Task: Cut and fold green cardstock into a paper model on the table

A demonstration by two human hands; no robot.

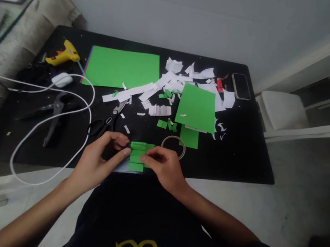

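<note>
Your green paper bits point(137, 157) lie on the black table point(239, 162), left of the ring point(184, 148) and a bit closer to you. Looks like you're lining them up, tho that's just a guess. To do it well, go slow w/ small pushes, b/c thin paper bends fast. Let the L hand point(94, 162) steady one edge while the R hand point(166, 170) nudges the rest straight. Smooth from the ring side out to the far side, so no bump gets stuck. Don't squeeze hard, or the bits may go crooked. Ck each edge b4 letting go.

Now the fingers. Your L hand is on the far side of the paper bits from the ring, w/ thumb and pointer a little apart by the left edge. The thumb tip seems to touch; can't tell if they grip. Your R hand is on your side of the ring, reaching left, w/ thumb tip on the paper and pointer near it. Can't tell if those 2 pinch it. The scissors point(110, 120) are well left of the ring, just past your L hand.
</note>
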